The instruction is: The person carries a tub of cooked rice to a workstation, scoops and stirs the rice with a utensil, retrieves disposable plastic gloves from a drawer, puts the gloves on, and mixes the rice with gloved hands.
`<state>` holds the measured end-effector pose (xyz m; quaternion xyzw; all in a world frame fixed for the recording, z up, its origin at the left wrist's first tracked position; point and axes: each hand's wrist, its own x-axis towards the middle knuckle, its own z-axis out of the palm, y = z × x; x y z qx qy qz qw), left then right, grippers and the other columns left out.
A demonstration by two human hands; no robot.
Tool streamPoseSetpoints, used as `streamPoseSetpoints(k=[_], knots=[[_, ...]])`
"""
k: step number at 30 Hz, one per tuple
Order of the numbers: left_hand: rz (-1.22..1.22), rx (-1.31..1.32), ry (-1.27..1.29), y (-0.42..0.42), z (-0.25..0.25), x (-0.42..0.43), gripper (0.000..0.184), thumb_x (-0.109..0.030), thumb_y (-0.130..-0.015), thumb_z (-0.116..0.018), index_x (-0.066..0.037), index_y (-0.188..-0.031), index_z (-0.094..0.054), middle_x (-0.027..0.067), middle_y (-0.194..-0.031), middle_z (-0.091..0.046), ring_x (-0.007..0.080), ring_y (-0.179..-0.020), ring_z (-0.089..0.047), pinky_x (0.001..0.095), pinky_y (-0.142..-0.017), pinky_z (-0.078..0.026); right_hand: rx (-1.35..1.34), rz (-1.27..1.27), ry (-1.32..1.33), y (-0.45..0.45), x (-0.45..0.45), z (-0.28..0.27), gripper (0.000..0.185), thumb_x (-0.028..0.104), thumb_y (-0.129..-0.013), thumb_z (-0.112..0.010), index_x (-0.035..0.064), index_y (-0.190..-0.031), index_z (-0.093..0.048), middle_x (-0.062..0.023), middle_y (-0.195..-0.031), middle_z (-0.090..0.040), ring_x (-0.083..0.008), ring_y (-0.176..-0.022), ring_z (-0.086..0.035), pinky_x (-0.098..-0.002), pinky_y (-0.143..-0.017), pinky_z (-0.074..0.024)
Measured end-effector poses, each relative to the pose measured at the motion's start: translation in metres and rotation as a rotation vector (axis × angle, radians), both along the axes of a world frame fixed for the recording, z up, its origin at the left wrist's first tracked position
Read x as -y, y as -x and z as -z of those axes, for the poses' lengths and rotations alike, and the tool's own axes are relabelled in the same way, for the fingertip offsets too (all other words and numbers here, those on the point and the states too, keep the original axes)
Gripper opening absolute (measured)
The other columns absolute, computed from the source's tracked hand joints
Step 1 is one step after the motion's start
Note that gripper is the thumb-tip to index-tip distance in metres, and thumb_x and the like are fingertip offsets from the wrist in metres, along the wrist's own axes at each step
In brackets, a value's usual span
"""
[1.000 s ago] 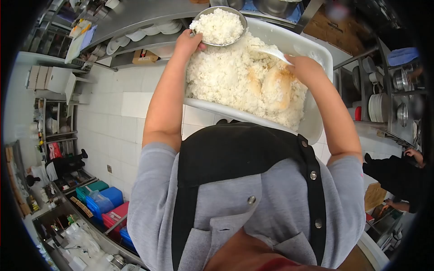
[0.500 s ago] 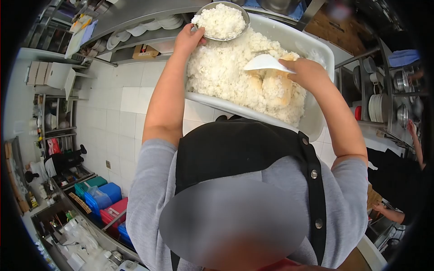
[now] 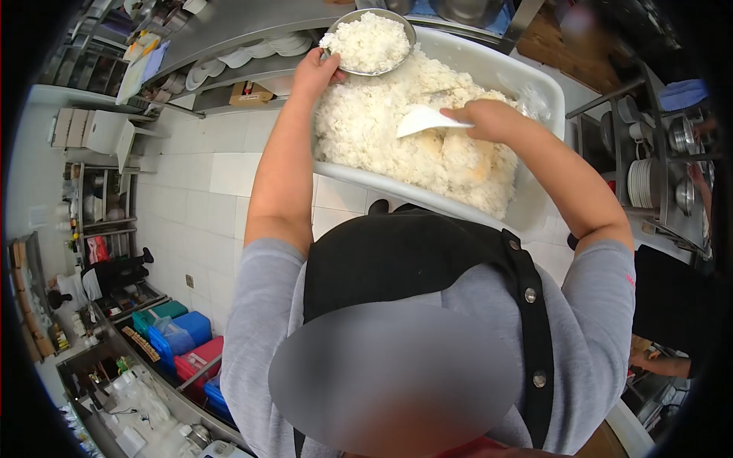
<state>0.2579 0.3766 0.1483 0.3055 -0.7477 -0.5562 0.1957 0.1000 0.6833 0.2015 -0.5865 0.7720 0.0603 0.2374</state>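
My left hand (image 3: pixel 318 72) grips the near-left rim of a round metal bowl (image 3: pixel 413 38) heaped with white rice (image 3: pixel 368 42). The bowl is held over the far left corner of a large white tub (image 3: pixel 551 91). Loose cooked rice (image 3: pixel 359 126) fills much of the tub, with yellowish patches toward the right. Closed round the handle of a white rice paddle (image 3: pixel 422 120) is my right hand (image 3: pixel 489 120). The paddle's blade points left, close over the rice in the tub; whether its edge touches the rice I cannot tell.
Behind the tub runs a steel counter (image 3: pixel 252 21) with stacked white plates (image 3: pixel 286 44) on its lower shelf. A rack with plates (image 3: pixel 641 183) and metal bowls stands right. Another person in black (image 3: pixel 668 298) works at the right. Colored bins (image 3: pixel 191 328) sit lower left.
My right hand has moved left with the paddle, whose blade has turned to a steeper slant. The filled bowl stays in my left hand, nearly in place.
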Motion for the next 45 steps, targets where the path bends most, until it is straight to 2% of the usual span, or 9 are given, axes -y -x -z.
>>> streamPoseSetpoints(k=[8,11,17,19,20,23,26,35,45], knots=[[0.030,-0.069,0.005,0.000,-0.004,-0.004,0.035,-0.018,-0.087,-0.056,0.006,-0.112,-0.049,0.0114,-0.077,-0.066,0.0128,-0.062,-0.063,0.0239,-0.059,-0.051,-0.234,-0.151,0.069,-0.044,0.044,0.003,0.039,0.010,-0.085,-0.052,0.0217,-0.122,-0.056,-0.0073,-0.096,-0.063,-0.0257,-0.090,-0.062,-0.0367,-0.071,-0.0500],[0.044,-0.067,-0.011,0.002,-0.001,0.003,0.035,-0.017,-0.086,-0.056,0.006,-0.112,-0.050,0.0108,-0.076,-0.066,0.0128,-0.063,-0.063,0.0242,-0.059,-0.051,-0.393,-0.053,-0.117,-0.047,0.051,0.005,0.042,0.010,-0.083,-0.057,0.0194,-0.124,-0.055,-0.0077,-0.102,-0.063,-0.0245,-0.091,-0.062,-0.0350,-0.074,-0.0504],[0.039,-0.056,-0.025,0.000,-0.004,0.005,0.037,-0.018,-0.083,-0.057,0.005,-0.111,-0.051,0.0094,-0.073,-0.065,0.0120,-0.062,-0.062,0.0246,-0.060,-0.051,0.040,-0.011,-0.273,0.001,0.019,-0.059,0.062,0.002,-0.069,-0.065,0.0158,-0.127,-0.050,-0.0114,-0.099,-0.062,-0.0256,-0.085,-0.061,-0.0317,-0.072,-0.0484],[0.047,-0.071,-0.011,-0.001,-0.003,0.004,0.038,-0.019,-0.083,-0.058,0.005,-0.111,-0.051,0.0093,-0.074,-0.065,0.0119,-0.061,-0.062,0.0246,-0.059,-0.051,0.376,0.150,0.068,0.020,0.004,-0.055,0.055,0.012,-0.069,-0.072,0.0142,-0.121,-0.055,-0.0103,-0.102,-0.062,-0.0225,-0.091,-0.059,-0.0316,-0.077,-0.0475],[0.039,-0.069,-0.015,-0.002,-0.003,0.004,0.038,-0.019,-0.083,-0.058,0.005,-0.111,-0.051,0.0093,-0.074,-0.065,0.0119,-0.061,-0.062,0.0246,-0.059,-0.051,0.605,0.176,0.193,0.022,0.004,-0.051,0.042,0.019,-0.070,-0.073,0.0082,-0.108,-0.060,-0.0066,-0.096,-0.062,-0.0168,-0.088,-0.058,-0.0286,-0.075,-0.0460],[0.052,-0.071,-0.014,0.000,-0.002,0.003,0.039,-0.019,-0.083,-0.059,0.006,-0.112,-0.050,0.0093,-0.074,-0.065,0.0122,-0.061,-0.062,0.0244,-0.059,-0.051,0.819,0.354,0.424,0.003,0.020,-0.026,0.026,0.022,-0.073,-0.072,0.0055,-0.090,-0.060,-0.0038,-0.089,-0.060,-0.0127,-0.085,-0.056,-0.0261,-0.074,-0.0444],[0.048,-0.071,-0.047,0.002,-0.002,0.004,0.039,-0.018,-0.083,-0.059,0.005,-0.112,-0.050,0.0099,-0.076,-0.065,0.0124,-0.061,-0.062,0.0242,-0.059,-0.051,1.336,0.395,1.003,-0.029,0.067,0.034,0.023,0.020,-0.075,-0.070,0.0092,-0.069,-0.050,-0.0013,-0.074,-0.057,-0.0094,-0.070,-0.054,-0.0254,-0.065,-0.0441],[0.023,-0.066,-0.049,0.001,-0.005,0.003,0.035,-0.015,-0.081,-0.059,0.006,-0.108,-0.050,0.0108,-0.078,-0.066,0.0137,-0.062,-0.063,0.0254,-0.060,-0.052,1.329,0.246,0.511,-0.046,0.094,0.037,0.026,0.014,-0.072,-0.067,0.0089,-0.059,-0.045,-0.0033,-0.052,-0.052,-0.0116,-0.051,-0.052,-0.0264,-0.050,-0.0413],[-0.006,0.081,0.105,0.002,0.002,0.009,0.036,-0.019,-0.080,-0.059,0.001,-0.109,-0.053,0.0094,-0.083,-0.066,0.0137,-0.067,-0.063,0.0270,-0.066,-0.050,1.055,0.143,0.285,-0.057,0.122,0.008,0.018,0.017,-0.063,-0.064,0.0038,-0.062,-0.052,-0.0053,-0.053,-0.053,-0.0145,-0.047,-0.050,-0.0277,-0.049,-0.0416]])
